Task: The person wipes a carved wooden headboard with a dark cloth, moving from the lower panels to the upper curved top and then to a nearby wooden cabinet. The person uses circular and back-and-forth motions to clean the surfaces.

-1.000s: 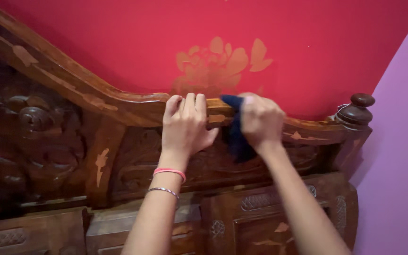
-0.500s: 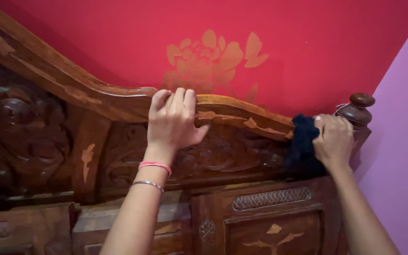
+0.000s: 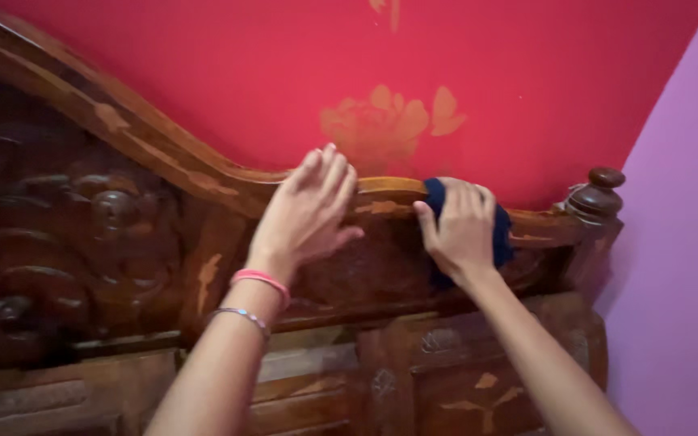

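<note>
The right hand (image 3: 460,228) lies flat with its fingers spread over a dark blue cloth (image 3: 501,234), pressing it against the curved top rail of a carved wooden headboard (image 3: 123,218); the thumb points left and down along the front of the rail. The cloth is bunched and dark, showing at the fingertips on top of the rail and along the outer edge of the palm; most of it is hidden under the hand. Just to its left, the left hand (image 3: 307,214) rests open on the same rail, fingers straight and together, holding nothing, with a pink band (image 3: 262,282) and a thin metal bangle (image 3: 241,316) on the wrist. The headboard is dark glossy brown with deep scrolls carved in it and pale inlaid patches. At its right end stands a turned round knob (image 3: 599,194), near the cloth but apart from it. Behind rises a red wall (image 3: 228,73) bearing a faded golden flower pattern (image 3: 389,125), and a purple wall (image 3: 684,242) meets it on the right.
</note>
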